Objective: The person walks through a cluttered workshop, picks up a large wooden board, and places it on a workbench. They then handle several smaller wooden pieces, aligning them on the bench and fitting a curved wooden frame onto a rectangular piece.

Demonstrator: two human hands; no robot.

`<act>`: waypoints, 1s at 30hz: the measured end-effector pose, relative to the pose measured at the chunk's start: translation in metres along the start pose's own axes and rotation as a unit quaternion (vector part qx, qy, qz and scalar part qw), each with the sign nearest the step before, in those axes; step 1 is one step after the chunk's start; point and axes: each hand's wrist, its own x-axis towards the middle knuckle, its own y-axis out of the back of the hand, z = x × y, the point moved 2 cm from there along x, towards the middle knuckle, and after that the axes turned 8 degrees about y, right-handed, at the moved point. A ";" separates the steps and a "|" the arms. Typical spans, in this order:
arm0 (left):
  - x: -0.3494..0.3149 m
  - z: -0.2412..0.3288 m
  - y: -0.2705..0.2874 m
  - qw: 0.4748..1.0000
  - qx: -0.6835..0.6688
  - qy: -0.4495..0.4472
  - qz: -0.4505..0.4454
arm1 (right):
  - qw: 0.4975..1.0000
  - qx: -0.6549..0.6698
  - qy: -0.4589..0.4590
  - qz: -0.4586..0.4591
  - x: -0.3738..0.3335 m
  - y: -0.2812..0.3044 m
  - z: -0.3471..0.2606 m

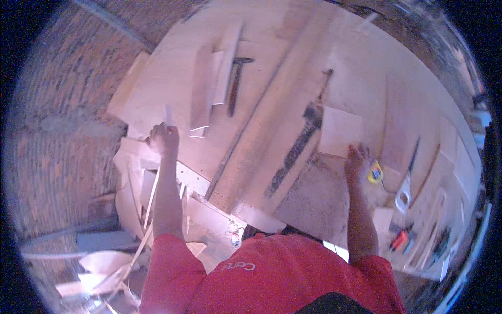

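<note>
Closest in, the red shirt (272,282) fills the bottom of the view and both bare forearms reach up from it onto the table (272,47), which is basically a big sheet of pale plywood. Off its left edge there's a heap of thin wood offcuts (125,230) on the brick floor (52,157).

The right hand (357,159) lies near the table's right side with fingers spread flat, pinning down the near corner of a small square plywood piece (341,131). A yellow tape measure (375,173) lies just beside that hand, and a handsaw (408,180) lies a bit further right.

The left hand (163,138) is at the table's left edge, fingers closed around a thin pale wood strip (168,115) that sticks up out of the fist.

Further out, 1 hammer (235,83) lies beside some stacked wood slats (212,83) near the far left corner. A long dark-marked board (298,141) runs diagonally down the middle.
</note>
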 end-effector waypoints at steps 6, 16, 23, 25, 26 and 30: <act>-0.017 -0.069 -0.091 1.000 -0.020 -0.014 -0.002 | 0.986 0.142 -0.051 0.075 -0.081 -0.003 -0.056; -0.095 0.015 0.049 0.951 -0.305 -0.037 -0.020 | 0.958 0.086 -0.264 -0.067 -0.112 0.081 -0.148; -0.167 0.013 0.073 0.911 -0.391 -0.054 -0.117 | 0.938 0.130 -0.297 -0.120 -0.092 0.075 -0.151; -0.175 0.008 0.080 0.921 -0.366 -0.039 -0.128 | 0.954 0.136 -0.246 -0.106 -0.080 0.067 -0.145; -0.177 0.007 0.086 0.920 -0.364 -0.040 -0.137 | 0.970 0.131 -0.190 -0.072 -0.081 0.052 -0.127; -0.189 -0.014 0.083 0.930 -0.338 -0.045 -0.134 | 0.981 0.066 -0.070 -0.171 -0.038 0.053 -0.095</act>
